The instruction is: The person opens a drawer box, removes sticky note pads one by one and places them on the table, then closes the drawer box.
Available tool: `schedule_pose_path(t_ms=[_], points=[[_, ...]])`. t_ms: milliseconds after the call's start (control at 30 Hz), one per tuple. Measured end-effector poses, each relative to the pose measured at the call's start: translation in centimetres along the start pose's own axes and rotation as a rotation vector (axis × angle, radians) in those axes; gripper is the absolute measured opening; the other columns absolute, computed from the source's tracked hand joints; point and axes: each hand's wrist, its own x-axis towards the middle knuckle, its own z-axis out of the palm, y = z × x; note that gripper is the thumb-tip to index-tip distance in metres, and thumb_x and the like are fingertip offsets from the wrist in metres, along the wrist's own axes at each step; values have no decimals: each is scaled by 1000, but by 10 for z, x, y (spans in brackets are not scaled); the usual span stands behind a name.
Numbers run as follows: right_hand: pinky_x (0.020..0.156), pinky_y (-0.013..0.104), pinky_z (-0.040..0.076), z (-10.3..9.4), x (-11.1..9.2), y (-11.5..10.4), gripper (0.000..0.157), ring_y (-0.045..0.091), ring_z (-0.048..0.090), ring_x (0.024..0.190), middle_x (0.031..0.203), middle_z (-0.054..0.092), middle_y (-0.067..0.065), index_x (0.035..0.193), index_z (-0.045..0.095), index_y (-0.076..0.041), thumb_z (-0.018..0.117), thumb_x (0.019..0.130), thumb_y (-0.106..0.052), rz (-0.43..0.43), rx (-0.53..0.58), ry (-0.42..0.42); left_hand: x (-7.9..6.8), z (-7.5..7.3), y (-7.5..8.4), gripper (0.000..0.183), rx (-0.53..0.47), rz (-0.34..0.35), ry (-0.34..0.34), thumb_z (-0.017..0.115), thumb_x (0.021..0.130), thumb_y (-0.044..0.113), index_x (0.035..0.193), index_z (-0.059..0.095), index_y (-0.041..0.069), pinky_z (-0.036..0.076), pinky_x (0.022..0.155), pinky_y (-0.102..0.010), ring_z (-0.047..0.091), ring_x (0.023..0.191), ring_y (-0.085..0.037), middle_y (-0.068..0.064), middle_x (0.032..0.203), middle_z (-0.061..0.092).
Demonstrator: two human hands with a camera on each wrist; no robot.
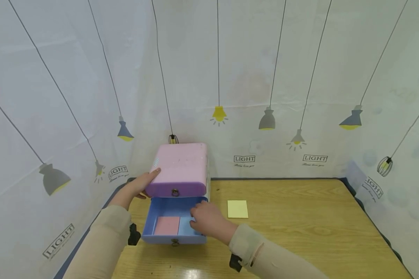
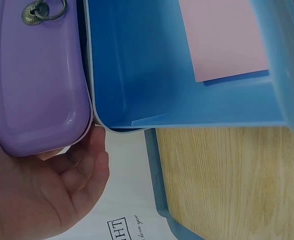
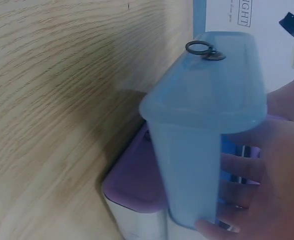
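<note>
A small drawer cabinet (image 1: 182, 162) with a pink top and a purple upper drawer (image 2: 41, 85) stands on the table. Under it, the blue drawer (image 1: 174, 239) is pulled out, with a pink square of sticky notes (image 1: 167, 226) lying inside. My left hand (image 1: 144, 184) grips the cabinet's left side, thumb on top and fingers curled against the side. Over the blue drawer's right wall (image 3: 187, 170) reaches my right hand (image 1: 211, 220); most of its fingers dip inside, and one touches the wall by the cabinet. That wall hides the fingertips; nothing shows in the hand.
A yellow pad of sticky notes (image 1: 237, 209) lies on the wooden table (image 1: 300, 224), right of the cabinet. White sheeting (image 1: 244, 77) printed with lamps rises behind and at both sides. Another purple drawer front (image 3: 136, 180) sits below the blue one.
</note>
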Motion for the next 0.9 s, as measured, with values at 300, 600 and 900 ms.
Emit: schedule_pose_path(t_ms=[300,600,900], points=[[54,30,42,11,1,2,21,14,50,66,74,57,-4,79,66,-16,67,88,-35,14,-54,-50,-2,0,1,92,2,2,2,27,97,68,144,24,-10,52,75,-45,64,86,-30,-24,104,61],[57,30,44,11,0,0,16,13,53,67,78,61,-5,89,69,-18,69,87,-34,19,-45,-67,0,0,1,93,4,0,4,27,96,69,145,23,-10,52,75,-45,65,86,-30,-24,106,60],[62,32,45,10,0,-1,16,14,55,75,86,64,-4,96,72,-19,70,86,-30,41,-7,-60,1,0,-1,97,13,10,2,26,95,71,144,21,-12,52,75,-47,65,87,-32,-26,108,59]])
